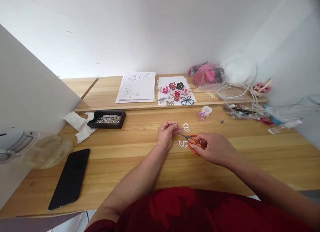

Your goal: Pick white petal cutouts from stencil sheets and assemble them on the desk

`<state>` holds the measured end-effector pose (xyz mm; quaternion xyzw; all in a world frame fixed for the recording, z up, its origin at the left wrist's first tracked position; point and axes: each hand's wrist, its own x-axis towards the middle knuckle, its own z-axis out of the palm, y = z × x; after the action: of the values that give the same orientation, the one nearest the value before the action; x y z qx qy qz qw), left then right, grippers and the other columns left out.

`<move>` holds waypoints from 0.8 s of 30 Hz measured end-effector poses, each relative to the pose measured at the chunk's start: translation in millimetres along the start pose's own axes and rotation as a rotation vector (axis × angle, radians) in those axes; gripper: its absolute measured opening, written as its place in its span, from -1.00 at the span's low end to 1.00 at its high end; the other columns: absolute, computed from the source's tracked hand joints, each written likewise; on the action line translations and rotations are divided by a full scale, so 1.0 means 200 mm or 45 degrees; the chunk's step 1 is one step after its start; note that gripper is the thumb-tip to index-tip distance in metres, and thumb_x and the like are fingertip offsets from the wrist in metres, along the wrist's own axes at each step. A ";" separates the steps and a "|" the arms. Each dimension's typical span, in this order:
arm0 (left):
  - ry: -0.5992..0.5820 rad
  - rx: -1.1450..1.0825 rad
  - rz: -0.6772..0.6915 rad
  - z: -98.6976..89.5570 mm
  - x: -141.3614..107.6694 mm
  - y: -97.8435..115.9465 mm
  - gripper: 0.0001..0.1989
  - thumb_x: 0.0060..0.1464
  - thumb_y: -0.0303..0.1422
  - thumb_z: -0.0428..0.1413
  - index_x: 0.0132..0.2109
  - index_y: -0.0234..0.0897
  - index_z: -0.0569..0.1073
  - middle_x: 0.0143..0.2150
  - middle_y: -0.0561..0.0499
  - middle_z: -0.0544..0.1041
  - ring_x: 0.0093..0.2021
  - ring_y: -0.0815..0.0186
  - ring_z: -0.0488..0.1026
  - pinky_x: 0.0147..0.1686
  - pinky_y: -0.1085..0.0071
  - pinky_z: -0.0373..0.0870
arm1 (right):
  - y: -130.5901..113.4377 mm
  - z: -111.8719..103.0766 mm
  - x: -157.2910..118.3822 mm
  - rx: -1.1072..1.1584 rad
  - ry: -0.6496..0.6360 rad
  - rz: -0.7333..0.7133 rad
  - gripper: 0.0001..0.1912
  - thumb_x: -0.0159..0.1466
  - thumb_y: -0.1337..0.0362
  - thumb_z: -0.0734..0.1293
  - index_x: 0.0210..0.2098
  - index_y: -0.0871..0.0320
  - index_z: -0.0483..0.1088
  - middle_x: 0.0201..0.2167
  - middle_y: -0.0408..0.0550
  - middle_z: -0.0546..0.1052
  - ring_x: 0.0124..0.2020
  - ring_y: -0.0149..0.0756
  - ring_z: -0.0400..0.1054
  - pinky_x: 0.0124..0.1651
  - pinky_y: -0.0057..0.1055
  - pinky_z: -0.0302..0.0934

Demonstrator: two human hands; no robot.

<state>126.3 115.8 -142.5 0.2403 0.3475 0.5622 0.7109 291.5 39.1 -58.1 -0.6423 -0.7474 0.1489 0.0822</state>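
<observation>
Red-handled pliers (196,144) are held by my right hand (212,147), their dark jaws pointing left to the fingertips of my left hand (168,133). The fingers of my left hand are pinched together on something too small to make out; a thin wire or thread sticks up near them. Just right of those fingertips lies a white looped petal piece (185,127) on the wooden table (140,158). A second white looped piece (183,144) rests below the pliers' jaws, partly hidden by them.
Colourful flower ornaments (177,95) lie on white paper behind my hands, beside sheets with drawn shapes (137,86). A black bead tray (107,125) and a black phone (70,179) are on the left. A small white cup (207,110) and a clear tray (246,111) stand at the right.
</observation>
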 end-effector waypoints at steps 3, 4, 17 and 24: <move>0.005 -0.003 -0.005 0.00 0.00 0.00 -0.72 -0.26 -0.36 0.33 -0.38 -0.32 0.41 -0.42 0.08 0.48 -0.36 0.22 0.60 -0.33 0.39 0.48 | 0.00 -0.02 0.02 -0.235 0.085 -0.065 -0.66 0.24 -0.01 0.27 -0.52 0.09 0.31 -0.56 -0.12 0.46 -0.54 -0.30 0.23 -0.46 -0.36 -0.10; 0.005 0.000 -0.008 0.00 0.00 0.00 -0.73 -0.25 -0.36 0.33 -0.38 -0.32 0.42 -0.42 0.08 0.48 -0.35 0.21 0.60 -0.34 0.40 0.47 | 0.00 -0.02 0.03 -0.290 0.116 -0.070 -0.66 0.23 -0.01 0.27 -0.52 0.09 0.31 -0.55 -0.11 0.47 -0.53 -0.28 0.25 -0.46 -0.35 -0.09; 0.040 0.055 -0.003 0.00 0.00 0.01 -0.71 -0.27 -0.33 0.34 -0.36 -0.31 0.43 -0.39 0.09 0.48 -0.43 0.38 0.49 -0.32 0.36 0.48 | -0.06 -0.06 0.12 -0.514 0.192 -0.140 -0.61 0.29 -0.05 0.21 -0.41 0.12 0.43 -0.48 0.01 0.56 -0.44 -0.18 0.40 -0.42 -0.32 -0.05; 0.045 0.061 -0.021 0.01 -0.01 0.02 -0.69 -0.25 -0.33 0.33 -0.35 -0.31 0.41 -0.37 0.07 0.49 -0.45 0.37 0.51 -0.33 0.34 0.50 | -0.06 -0.06 0.13 -0.529 0.186 -0.160 -0.58 0.31 -0.05 0.18 -0.41 0.12 0.43 -0.48 0.02 0.56 -0.45 -0.16 0.41 -0.43 -0.32 -0.04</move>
<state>125.7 114.7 -138.0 0.2445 0.3755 0.5520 0.7032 280.3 64.3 -44.8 -0.6066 -0.7927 -0.0605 0.0113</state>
